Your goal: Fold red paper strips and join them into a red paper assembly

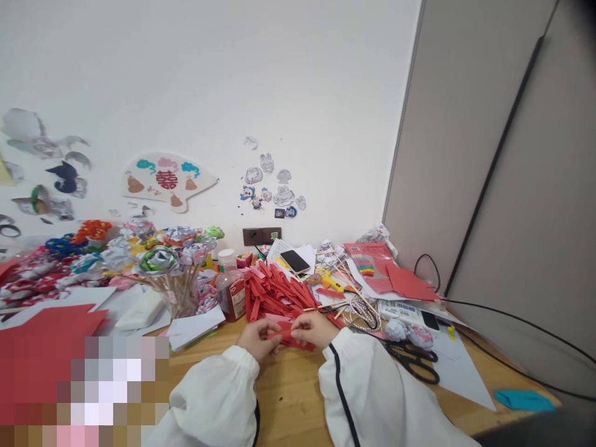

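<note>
Hands: left hand (261, 338) and right hand (311, 329) come close together just in front of the strip pile (274, 288), fingers curled and nearly closed, thumbs and fingertips pinching one piece of red paper from either side.
Red strip: the held piece (285, 333), narrow and roughly level, spans the small gap between the hands, in front of the strip pile; its ends are partly hidden by the fingers.
Sleeves: white, with dark trim, reaching toward the strip pile from the near side of the wooden table (291, 397).
Strip pile: many red paper strips, heaped loosely and pointing every way.
Bottle: a clear bottle (231, 292) with a red label and pale cap, upright just left of the strip pile.
Stick cup: a cup (179, 303) full of thin sticks, left of the strip pile, beyond the bottle.
Paper flowers: a crowded heap of crumpled, many-coloured blooms (158, 261), farther left of the strip pile.
Phone: a dark-screened phone (295, 262) on papers, just behind the strip pile.
Yellow tool: a tool (331, 282) right of the strip pile, among thin sticks.
Beads: a pale looped string (361, 315), right of the strip pile.
Scissors: black handles (406, 359) showing, farther right of the strip pile and nearer the person.
</note>
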`<state>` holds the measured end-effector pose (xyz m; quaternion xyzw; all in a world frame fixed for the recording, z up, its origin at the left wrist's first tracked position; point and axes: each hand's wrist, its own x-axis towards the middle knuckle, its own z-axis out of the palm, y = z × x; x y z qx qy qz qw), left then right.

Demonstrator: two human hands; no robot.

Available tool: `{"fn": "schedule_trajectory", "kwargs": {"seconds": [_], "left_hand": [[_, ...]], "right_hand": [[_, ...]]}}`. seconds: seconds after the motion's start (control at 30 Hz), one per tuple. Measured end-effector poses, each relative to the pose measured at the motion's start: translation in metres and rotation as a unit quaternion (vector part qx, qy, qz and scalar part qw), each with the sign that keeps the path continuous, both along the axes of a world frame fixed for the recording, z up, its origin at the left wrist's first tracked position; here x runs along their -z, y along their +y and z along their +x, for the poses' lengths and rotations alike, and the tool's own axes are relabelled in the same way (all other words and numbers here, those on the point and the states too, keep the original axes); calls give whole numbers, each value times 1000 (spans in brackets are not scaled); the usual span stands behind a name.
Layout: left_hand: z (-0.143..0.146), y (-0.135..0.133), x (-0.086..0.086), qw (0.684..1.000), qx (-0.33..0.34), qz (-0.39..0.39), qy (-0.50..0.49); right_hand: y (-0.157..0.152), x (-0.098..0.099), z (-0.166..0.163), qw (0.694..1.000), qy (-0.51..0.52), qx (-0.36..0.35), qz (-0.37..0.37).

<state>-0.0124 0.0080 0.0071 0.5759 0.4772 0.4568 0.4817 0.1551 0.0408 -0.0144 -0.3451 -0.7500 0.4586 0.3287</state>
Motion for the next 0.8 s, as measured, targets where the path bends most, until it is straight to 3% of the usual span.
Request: {"fn": "schedule_trajectory", "kwargs": {"seconds": [0.23, 0.53, 0.67, 0.8], "left_hand": [[-7, 3, -8, 998, -32, -28, -49], [-10, 5, -8, 962, -51, -78, -257], [-6, 4, -6, 955, -41, -109, -272], [-5, 2, -7, 958, -38, -92, -267]], "right_hand": [[-6, -16, 1, 1000, 6, 20, -4], [-11, -12, -5, 999, -18, 37, -24], [-19, -12, -14, 999, 12, 42, -13], [-23, -11, -22, 999, 5, 31, -6]]}}
